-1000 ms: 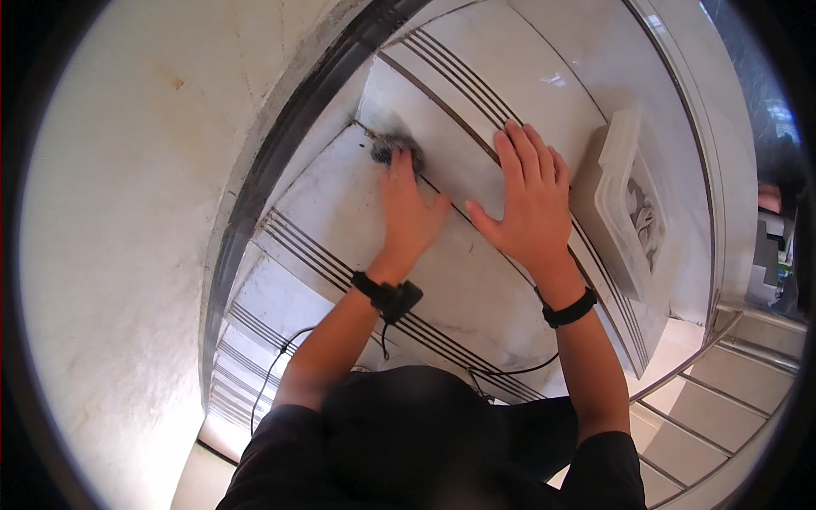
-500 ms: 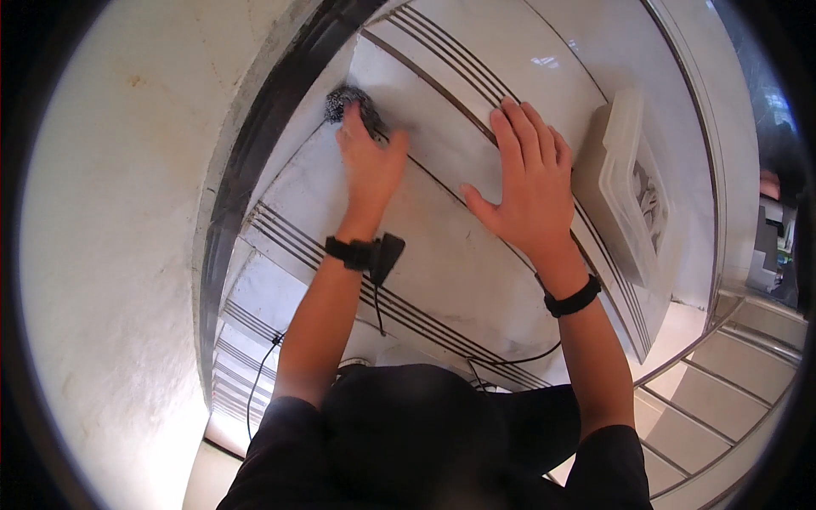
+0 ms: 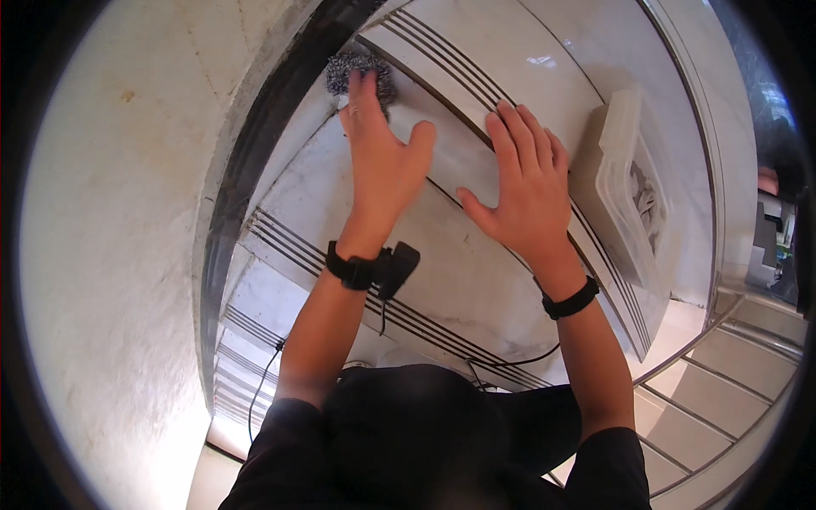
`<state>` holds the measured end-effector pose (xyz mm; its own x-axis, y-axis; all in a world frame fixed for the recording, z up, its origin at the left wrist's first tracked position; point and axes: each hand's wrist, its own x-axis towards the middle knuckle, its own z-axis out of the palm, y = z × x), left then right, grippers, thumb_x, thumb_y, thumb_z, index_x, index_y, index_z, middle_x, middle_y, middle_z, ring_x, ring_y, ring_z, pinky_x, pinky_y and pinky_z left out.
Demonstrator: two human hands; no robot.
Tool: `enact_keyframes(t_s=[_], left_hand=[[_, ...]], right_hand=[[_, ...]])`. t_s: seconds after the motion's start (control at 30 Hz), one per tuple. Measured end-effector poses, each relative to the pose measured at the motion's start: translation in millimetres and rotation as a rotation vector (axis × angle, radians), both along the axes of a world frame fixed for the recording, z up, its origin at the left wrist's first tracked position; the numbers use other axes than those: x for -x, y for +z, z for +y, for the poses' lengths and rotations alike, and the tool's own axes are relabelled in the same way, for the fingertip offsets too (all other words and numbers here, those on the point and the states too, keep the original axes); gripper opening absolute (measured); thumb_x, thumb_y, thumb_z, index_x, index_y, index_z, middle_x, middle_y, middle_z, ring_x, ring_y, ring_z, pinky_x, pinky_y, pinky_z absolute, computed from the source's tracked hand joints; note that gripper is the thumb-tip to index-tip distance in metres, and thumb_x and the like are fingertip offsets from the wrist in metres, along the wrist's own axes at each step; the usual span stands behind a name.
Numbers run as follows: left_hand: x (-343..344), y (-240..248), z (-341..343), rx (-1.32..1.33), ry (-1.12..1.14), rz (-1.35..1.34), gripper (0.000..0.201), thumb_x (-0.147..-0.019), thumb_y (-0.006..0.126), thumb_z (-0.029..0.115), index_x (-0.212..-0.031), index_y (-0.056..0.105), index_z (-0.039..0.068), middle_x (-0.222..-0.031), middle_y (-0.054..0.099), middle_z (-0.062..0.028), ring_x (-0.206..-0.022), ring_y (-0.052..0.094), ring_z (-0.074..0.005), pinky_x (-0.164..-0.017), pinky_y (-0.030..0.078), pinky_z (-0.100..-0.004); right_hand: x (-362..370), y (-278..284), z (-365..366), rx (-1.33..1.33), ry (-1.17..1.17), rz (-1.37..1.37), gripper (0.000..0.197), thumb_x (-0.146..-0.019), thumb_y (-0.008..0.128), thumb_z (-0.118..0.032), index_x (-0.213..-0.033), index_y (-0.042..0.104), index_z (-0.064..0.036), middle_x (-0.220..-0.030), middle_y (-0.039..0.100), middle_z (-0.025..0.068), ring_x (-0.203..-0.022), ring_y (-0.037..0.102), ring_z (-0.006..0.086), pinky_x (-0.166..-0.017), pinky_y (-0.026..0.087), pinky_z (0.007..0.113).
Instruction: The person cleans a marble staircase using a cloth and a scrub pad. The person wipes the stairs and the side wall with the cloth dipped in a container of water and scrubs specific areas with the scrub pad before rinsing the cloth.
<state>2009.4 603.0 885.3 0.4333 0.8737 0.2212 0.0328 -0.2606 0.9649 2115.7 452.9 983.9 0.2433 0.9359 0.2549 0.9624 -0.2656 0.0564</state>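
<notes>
A grey steel wool scrubber [image 3: 360, 75] lies against the far left corner of a white marble stair step [image 3: 408, 208], beside the dark skirting. My left hand [image 3: 380, 153] presses it there with the fingers, the thumb spread out to the right. The fingertips sink partly into the curly wool. My right hand [image 3: 529, 183] rests flat at the edge of the step above, fingers stretched out and nothing in it. A black strap with a small black block sits on my left wrist, and a black band on my right.
A translucent plastic tub [image 3: 625, 187] with greyish contents stands on the upper step to the right. Metal railing bars [image 3: 705, 399] run along the lower right. A bare plastered wall [image 3: 127, 212] with a dark skirting [image 3: 229, 204] borders the left. Thin black cables hang near my arms.
My left hand has pushed the scrubber a little farther away, up toward the riser in the corner. My right hand has stayed almost in place.
</notes>
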Motion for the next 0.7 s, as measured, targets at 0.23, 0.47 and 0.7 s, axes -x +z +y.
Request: enact_keyframes(t_s=[0.23,0.47,0.7], left_hand=[[6,-63,6,0.097,0.057,0.207,0.083,-0.085,0.07,0.018,-0.153,0.03,-0.008,-0.16,0.032,-0.0316,-0.139,0.036,-0.0493,-0.12,0.03,-0.0527],[-4,16,-6,-0.126,-0.009,-0.004,0.075,-0.086,0.064,0.013,-0.15,0.034,-0.01,-0.161,0.03,-0.034,-0.139,0.036,-0.0487,-0.118,0.031,-0.0527],[17,-75,-4,-0.115,0.026,0.225,0.076,-0.084,0.069,0.014,-0.148,0.036,-0.012,-0.157,0.033,-0.0364,-0.133,0.039,-0.05,-0.115,0.033,-0.0544]], right_hand=[[2,10,8,-0.01,0.01,-0.001,0.082,-0.073,0.081,-0.039,-0.142,0.052,-0.0057,-0.15,0.05,0.0118,-0.138,0.047,0.0325,-0.11,0.037,0.055],[0,5,3,-0.015,-0.006,-0.009,0.083,-0.072,0.081,-0.04,-0.143,0.052,-0.0059,-0.151,0.05,0.0116,-0.139,0.046,0.0323,-0.11,0.037,0.055],[6,8,9,-0.02,0.005,0.004,0.083,-0.073,0.081,-0.04,-0.143,0.052,-0.0058,-0.151,0.05,0.0119,-0.14,0.046,0.0328,-0.111,0.036,0.055]])
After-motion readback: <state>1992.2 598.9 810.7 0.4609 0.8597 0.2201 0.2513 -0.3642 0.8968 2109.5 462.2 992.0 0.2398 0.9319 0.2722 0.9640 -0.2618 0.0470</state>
